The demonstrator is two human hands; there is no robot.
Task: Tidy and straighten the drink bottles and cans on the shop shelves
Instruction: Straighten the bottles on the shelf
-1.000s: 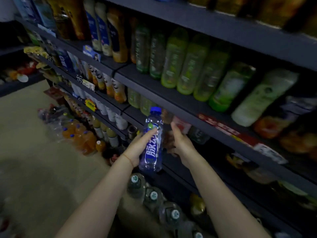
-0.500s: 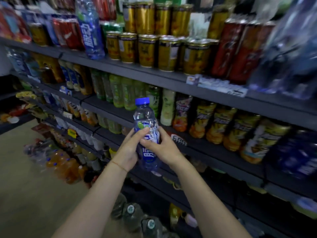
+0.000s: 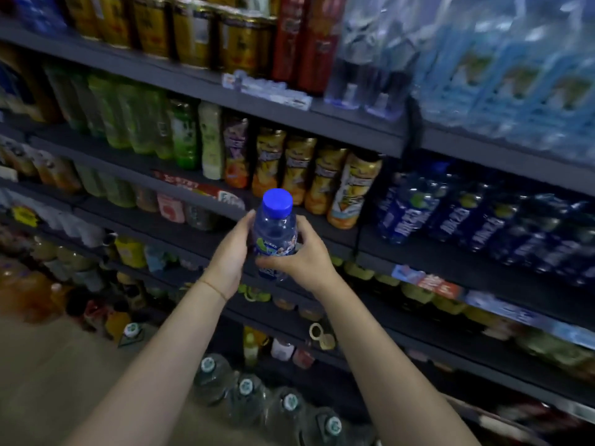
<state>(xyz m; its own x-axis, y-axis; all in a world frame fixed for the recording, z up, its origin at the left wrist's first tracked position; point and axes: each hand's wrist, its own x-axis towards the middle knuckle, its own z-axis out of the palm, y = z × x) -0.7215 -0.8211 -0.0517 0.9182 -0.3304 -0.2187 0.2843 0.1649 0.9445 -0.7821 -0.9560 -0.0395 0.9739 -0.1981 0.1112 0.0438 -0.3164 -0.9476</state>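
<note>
Grip: both hands hold one clear bottle (image 3: 274, 235) at mid-frame; the left hand (image 3: 228, 259) wraps its left side, and the right hand (image 3: 301, 257) curls round its lower body with the thumb across the label.
Bottle: upright, blue cap (image 3: 277, 199) on top, held in the air in front of the shelves, touching no shelf.
Behind it: a row of yellow-orange juice bottles (image 3: 322, 178) on the dark shelf (image 3: 289, 111) at centre frame.
Right of frame: dark blue bottles (image 3: 467, 217) in a row; above them, pale blue wrapped water packs (image 3: 502, 66).
Upper left: gold cans (image 3: 193, 30); beneath, green bottles (image 3: 128, 120).
Bottom centre: large water jugs (image 3: 244, 397) on the floor.
</note>
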